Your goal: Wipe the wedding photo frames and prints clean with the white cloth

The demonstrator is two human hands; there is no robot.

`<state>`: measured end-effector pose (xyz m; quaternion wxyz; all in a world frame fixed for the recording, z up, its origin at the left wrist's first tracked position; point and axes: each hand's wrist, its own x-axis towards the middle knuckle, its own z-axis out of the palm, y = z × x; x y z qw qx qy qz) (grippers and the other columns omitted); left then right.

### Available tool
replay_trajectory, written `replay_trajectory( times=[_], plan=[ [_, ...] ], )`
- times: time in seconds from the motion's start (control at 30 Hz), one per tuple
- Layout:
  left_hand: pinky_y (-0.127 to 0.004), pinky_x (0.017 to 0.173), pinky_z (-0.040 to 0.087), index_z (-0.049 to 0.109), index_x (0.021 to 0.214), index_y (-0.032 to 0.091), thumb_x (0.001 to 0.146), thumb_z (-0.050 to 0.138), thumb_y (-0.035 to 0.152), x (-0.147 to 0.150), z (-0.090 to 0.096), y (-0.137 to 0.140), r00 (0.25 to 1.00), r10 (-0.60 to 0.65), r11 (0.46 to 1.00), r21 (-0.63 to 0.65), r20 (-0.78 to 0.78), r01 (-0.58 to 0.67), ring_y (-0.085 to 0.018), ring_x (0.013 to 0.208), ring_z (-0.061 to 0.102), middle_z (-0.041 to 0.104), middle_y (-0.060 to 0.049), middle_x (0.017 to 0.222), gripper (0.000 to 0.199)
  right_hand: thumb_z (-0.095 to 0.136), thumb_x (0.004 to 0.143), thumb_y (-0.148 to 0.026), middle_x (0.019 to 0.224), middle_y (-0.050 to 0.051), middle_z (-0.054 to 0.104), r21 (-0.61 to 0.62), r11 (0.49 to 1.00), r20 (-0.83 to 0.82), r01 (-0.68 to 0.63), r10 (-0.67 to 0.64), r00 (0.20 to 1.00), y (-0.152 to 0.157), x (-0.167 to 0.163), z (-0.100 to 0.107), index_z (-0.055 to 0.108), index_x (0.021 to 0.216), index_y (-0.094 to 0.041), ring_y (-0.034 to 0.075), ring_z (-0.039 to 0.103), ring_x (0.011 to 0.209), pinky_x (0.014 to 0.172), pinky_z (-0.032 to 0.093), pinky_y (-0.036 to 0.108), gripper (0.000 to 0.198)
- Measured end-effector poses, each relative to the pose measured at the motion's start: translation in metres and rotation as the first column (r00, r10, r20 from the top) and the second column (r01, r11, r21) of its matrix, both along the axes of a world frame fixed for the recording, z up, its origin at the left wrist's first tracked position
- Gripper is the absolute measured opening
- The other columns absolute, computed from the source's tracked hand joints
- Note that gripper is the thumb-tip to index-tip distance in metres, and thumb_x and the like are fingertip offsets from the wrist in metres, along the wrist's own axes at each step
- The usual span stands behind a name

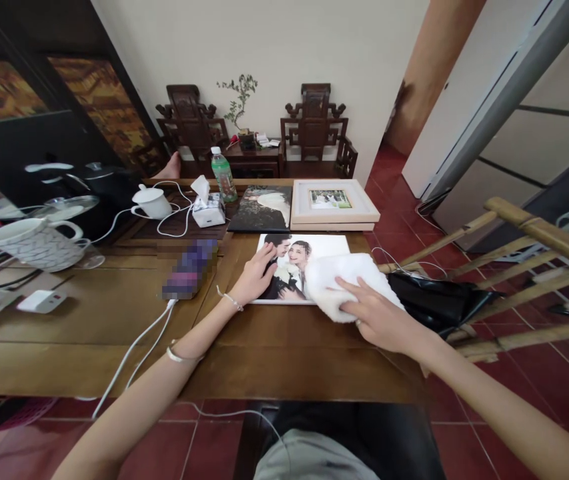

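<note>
Photo panel (284, 283) lying on counter (274, 360), long axis running left-right. Left hand (254, 272) touching left end, fingers extended, gripping nothing. Right hand (377, 313) resting half-curled on white cloth (342, 270) overlapping right end; grip unclear.

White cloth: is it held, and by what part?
The right hand lies on the white cloth, over its near right part, fingers on top; whether it grips or only presses cannot be told.

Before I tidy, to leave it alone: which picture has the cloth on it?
The front picture, a couple's portrait: the cloth under the right hand covers its near right corner; the dark picture and framed picture behind carry none.
</note>
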<state>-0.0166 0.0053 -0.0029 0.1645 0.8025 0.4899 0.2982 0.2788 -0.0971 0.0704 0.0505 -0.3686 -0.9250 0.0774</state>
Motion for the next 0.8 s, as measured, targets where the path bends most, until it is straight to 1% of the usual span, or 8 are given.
replay_trajectory(
  times=[0.07, 0.17, 0.23, 0.4, 0.5, 0.6, 0.7, 0.8],
  plan=[
    [-0.046, 0.116, 0.023, 0.046, 0.138, 0.012, 0.095, 0.036, 0.034, 0.0, 0.0, -0.001, 1.0, 0.007, 1.0, 0.003, -0.024, -0.007, -0.025, 0.143, 0.027, 0.037, -0.016, 0.15, 0.049, 0.038, 0.064, 0.003, 0.13, 0.017, 0.058, 0.01, 0.999, 0.015, 0.046, -0.047, 0.999, 0.025, -0.003, 0.006, 0.064, 0.104, -0.015, 0.029, 0.04, 0.134, 0.108, 0.031, 0.053, 0.051],
    [-0.047, 0.116, 0.023, 0.046, 0.138, 0.013, 0.095, 0.036, 0.034, 0.0, -0.001, -0.002, 1.0, -0.004, 1.0, 0.013, -0.031, 0.004, -0.025, 0.143, 0.027, 0.037, -0.016, 0.15, 0.049, 0.038, 0.068, -0.001, 0.107, 0.014, 0.067, 0.0, 0.997, 0.037, 0.075, -0.074, 0.997, 0.071, -0.008, 0.016, 0.063, 0.108, -0.016, 0.027, 0.059, 0.107, 0.092, 0.044, 0.043, 0.05],
    [-0.046, 0.116, 0.023, 0.046, 0.137, 0.011, 0.095, 0.036, 0.034, -0.001, 0.0, -0.002, 0.999, -0.022, 1.0, 0.021, -0.025, 0.023, -0.025, 0.143, 0.027, 0.036, -0.017, 0.15, 0.049, 0.039, 0.069, -0.003, 0.098, 0.012, 0.068, -0.019, 0.997, 0.035, 0.075, -0.075, 0.997, 0.1, -0.01, 0.023, 0.063, 0.109, -0.016, 0.025, 0.062, 0.093, 0.08, 0.047, 0.036, 0.049],
    [-0.044, 0.117, 0.022, 0.046, 0.137, 0.009, 0.095, 0.036, 0.034, -0.001, 0.001, -0.001, 1.0, -0.021, 1.0, 0.014, -0.012, 0.021, -0.025, 0.142, 0.027, 0.037, -0.018, 0.15, 0.05, 0.038, 0.067, -0.002, 0.099, 0.011, 0.068, -0.04, 0.995, 0.004, 0.088, -0.088, 0.996, 0.138, -0.012, 0.03, 0.065, 0.106, -0.017, 0.024, 0.061, 0.088, 0.073, 0.045, 0.031, 0.049],
    [-0.045, 0.117, 0.023, 0.046, 0.137, 0.014, 0.095, 0.037, 0.034, 0.0, 0.0, -0.002, 1.0, -0.01, 1.0, 0.015, 0.002, 0.01, -0.024, 0.142, 0.027, 0.037, -0.015, 0.15, 0.048, 0.039, 0.07, -0.003, 0.1, 0.011, 0.068, -0.038, 0.99, 0.017, 0.138, -0.138, 0.99, 0.125, -0.011, 0.027, 0.064, 0.111, -0.017, 0.025, 0.062, 0.092, 0.076, 0.047, 0.034, 0.05],
    [-0.045, 0.116, 0.024, 0.046, 0.137, 0.015, 0.095, 0.037, 0.034, 0.001, -0.001, -0.003, 1.0, 0.006, 1.0, 0.011, 0.011, -0.006, -0.023, 0.142, 0.028, 0.038, -0.014, 0.15, 0.047, 0.039, 0.072, -0.003, 0.112, 0.013, 0.066, -0.055, 0.985, 0.026, 0.163, -0.162, 0.986, 0.082, -0.007, 0.021, 0.063, 0.116, -0.017, 0.029, 0.058, 0.109, 0.088, 0.047, 0.04, 0.051],
    [-0.047, 0.115, 0.026, 0.044, 0.138, 0.014, 0.095, 0.037, 0.033, 0.002, -0.002, -0.003, 0.999, 0.021, 1.0, 0.001, 0.029, -0.021, -0.024, 0.142, 0.028, 0.037, -0.015, 0.15, 0.048, 0.037, 0.067, 0.002, 0.135, 0.015, 0.055, -0.058, 0.993, 0.028, 0.1, -0.098, 0.995, 0.026, 0.0, 0.014, 0.065, 0.109, -0.015, 0.029, 0.04, 0.134, 0.108, 0.032, 0.049, 0.053],
    [-0.047, 0.115, 0.026, 0.042, 0.14, 0.014, 0.095, 0.035, 0.032, 0.003, -0.003, -0.002, 0.999, 0.035, 0.999, 0.0, 0.036, -0.035, -0.025, 0.142, 0.029, 0.034, -0.014, 0.152, 0.049, 0.038, 0.063, 0.004, 0.144, 0.013, 0.046, -0.091, 0.996, 0.013, -0.015, 0.017, 1.0, -0.016, 0.004, 0.012, 0.067, 0.099, -0.016, 0.026, 0.024, 0.143, 0.115, 0.02, 0.052, 0.051]
  ],
)
